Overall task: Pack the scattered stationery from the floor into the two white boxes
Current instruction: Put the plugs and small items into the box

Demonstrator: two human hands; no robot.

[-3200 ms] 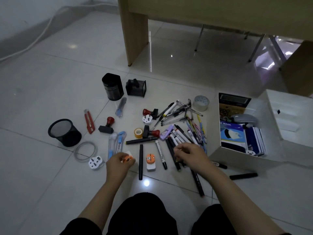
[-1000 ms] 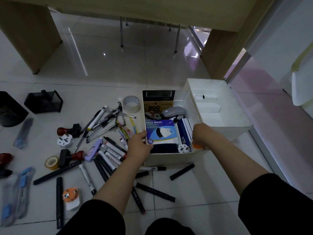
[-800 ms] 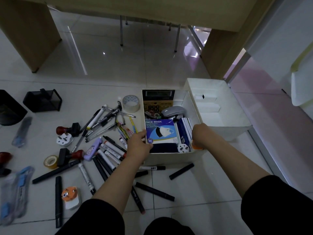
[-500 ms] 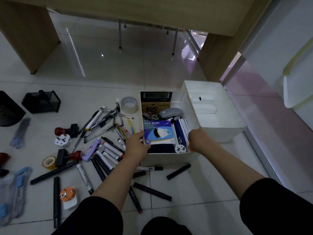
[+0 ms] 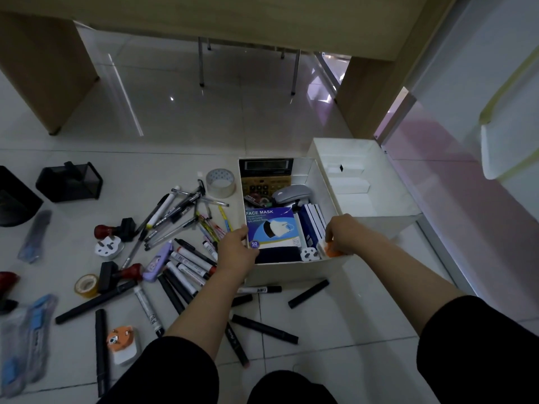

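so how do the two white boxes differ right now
The near white box is packed with a face mask box, calculator and mouse; the far white box holds almost nothing. Both hands are at the near box, none at the far one. Both are white and open-topped.

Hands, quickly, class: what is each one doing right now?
Left hand: grips the near-left edge of the face mask box.
Right hand: holds a small orange item in the white box.

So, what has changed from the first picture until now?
The right hand carried an orange item from the floor into the near right corner of the white box. The left hand moved to the face mask pack. The pens stayed scattered.
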